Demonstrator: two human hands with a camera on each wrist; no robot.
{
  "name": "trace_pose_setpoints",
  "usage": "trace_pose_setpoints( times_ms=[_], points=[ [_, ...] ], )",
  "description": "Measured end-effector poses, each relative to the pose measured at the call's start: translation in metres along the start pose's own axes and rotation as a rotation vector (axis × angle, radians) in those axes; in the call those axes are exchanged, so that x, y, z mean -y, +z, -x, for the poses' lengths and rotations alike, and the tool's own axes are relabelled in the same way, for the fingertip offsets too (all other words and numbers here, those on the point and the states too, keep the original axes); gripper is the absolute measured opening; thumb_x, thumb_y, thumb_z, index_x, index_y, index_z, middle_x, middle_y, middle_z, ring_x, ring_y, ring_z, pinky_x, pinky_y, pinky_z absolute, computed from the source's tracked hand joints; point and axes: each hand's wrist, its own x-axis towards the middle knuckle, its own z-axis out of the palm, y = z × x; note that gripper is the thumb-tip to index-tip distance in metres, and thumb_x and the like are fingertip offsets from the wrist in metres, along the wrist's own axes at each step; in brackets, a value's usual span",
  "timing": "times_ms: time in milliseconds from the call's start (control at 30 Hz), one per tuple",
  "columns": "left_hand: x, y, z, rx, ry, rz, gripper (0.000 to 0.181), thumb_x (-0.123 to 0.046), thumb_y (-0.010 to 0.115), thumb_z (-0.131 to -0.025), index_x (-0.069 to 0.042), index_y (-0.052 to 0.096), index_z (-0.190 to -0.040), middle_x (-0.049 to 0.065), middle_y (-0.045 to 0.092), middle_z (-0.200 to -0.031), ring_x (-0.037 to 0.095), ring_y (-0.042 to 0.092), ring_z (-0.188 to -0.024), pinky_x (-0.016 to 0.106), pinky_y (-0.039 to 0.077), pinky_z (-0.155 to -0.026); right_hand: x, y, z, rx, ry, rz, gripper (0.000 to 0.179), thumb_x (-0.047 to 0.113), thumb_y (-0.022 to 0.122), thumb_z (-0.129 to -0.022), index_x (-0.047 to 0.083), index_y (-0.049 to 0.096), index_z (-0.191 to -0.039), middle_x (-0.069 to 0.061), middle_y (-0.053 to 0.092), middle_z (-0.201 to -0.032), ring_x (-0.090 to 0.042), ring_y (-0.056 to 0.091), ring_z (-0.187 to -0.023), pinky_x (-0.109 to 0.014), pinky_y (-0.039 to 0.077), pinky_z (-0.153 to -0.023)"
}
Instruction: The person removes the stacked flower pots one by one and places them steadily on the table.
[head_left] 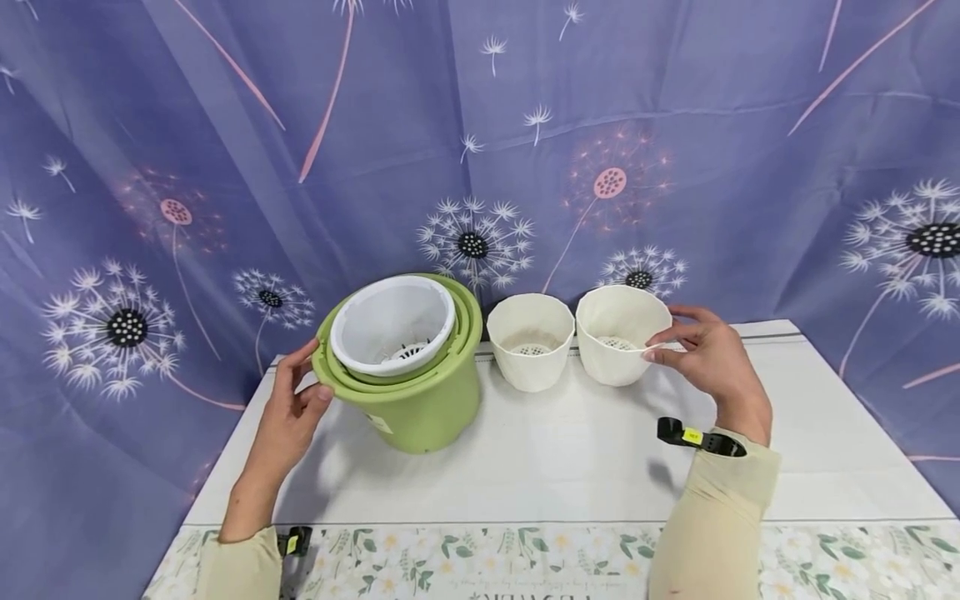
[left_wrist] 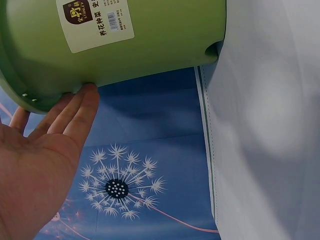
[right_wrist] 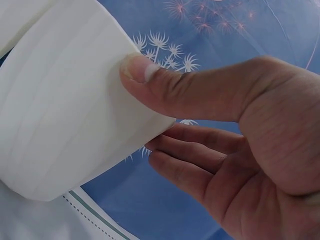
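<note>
A light green flower pot (head_left: 435, 408) stands left of centre with a white inner pot (head_left: 352, 350) nested in it. My left hand (head_left: 288, 421) touches its rim from the left, thumb toward the front, and in the left wrist view the fairly straight fingers (left_wrist: 82, 112) rest against its side. At the right, a cream faceted pot (head_left: 611, 367) has my right hand (head_left: 712, 358) at its side. The right wrist view shows the thumb (right_wrist: 145, 75) pressed on its wall and the other fingers round the far side. Another cream pot (head_left: 531, 372) stands between, close beside it.
A white cloth (head_left: 540, 475) with a floral front band (head_left: 450, 554) covers the table. Behind hangs a purple dandelion-print curtain (head_left: 390, 167), close behind the pots. Each wrist wears a black strap, one visible at the right cuff (head_left: 723, 444).
</note>
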Motion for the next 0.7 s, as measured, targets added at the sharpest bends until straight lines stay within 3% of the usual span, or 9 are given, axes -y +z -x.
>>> trace_pose_setpoints(
  times_ms=[700],
  points=[
    [-0.0007,0.0006,0.0006,0.002,0.008,-0.002,0.065,-0.009,0.052,-0.113,-0.023,0.024,-0.169,0.017,0.038,-0.162,-0.001,0.061,-0.125,0.013,0.049,-0.099,0.0024,-0.0033,0.0011,0.049,0.032,-0.011,0.023,0.012,0.084,-0.093,-0.001,0.080,-0.112,-0.023,0.035,-0.166,-0.051,0.050,-0.141,-0.056,0.044,-0.114]
  ],
)
